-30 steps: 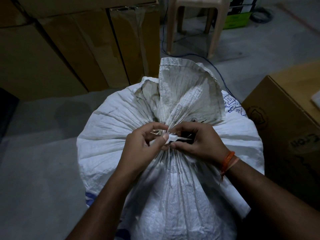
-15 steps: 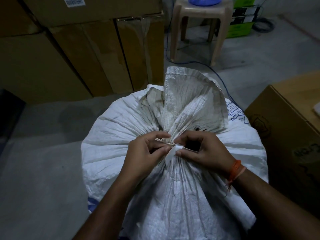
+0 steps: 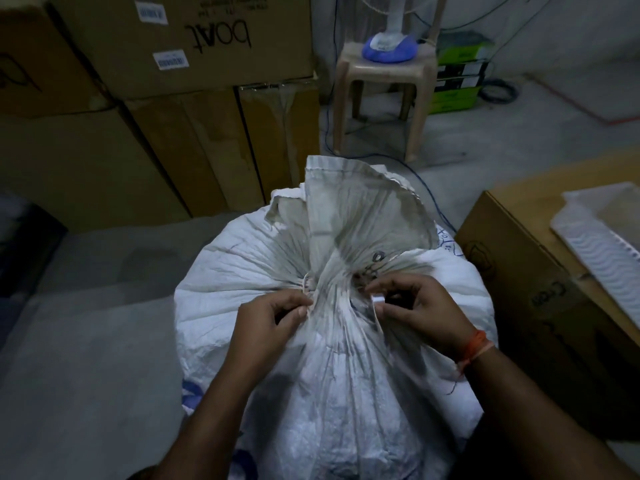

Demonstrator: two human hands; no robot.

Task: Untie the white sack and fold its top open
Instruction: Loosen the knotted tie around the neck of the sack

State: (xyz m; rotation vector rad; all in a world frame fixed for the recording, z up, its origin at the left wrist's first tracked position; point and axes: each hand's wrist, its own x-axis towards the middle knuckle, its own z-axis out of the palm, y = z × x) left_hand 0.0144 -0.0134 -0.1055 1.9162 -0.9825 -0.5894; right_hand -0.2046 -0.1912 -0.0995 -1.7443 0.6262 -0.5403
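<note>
behind sack (image 3: pixel 325 358), cartons (image 3: pixel 194 140), stool (image 3: pixel 384 81)

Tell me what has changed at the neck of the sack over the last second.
The hands have drawn apart: the left hand now pinches the tie at the left of the gathered neck, the right hand pinches its white end at the right. Before, they met at the middle over the knot. The white sack stays bunched, its top flap upright, not yet folded open.

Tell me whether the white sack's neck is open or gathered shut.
Gathered shut. The white sack pleats tightly into a neck between the left hand and right hand, which pinch its tie; the top flap stands unfolded.
</note>
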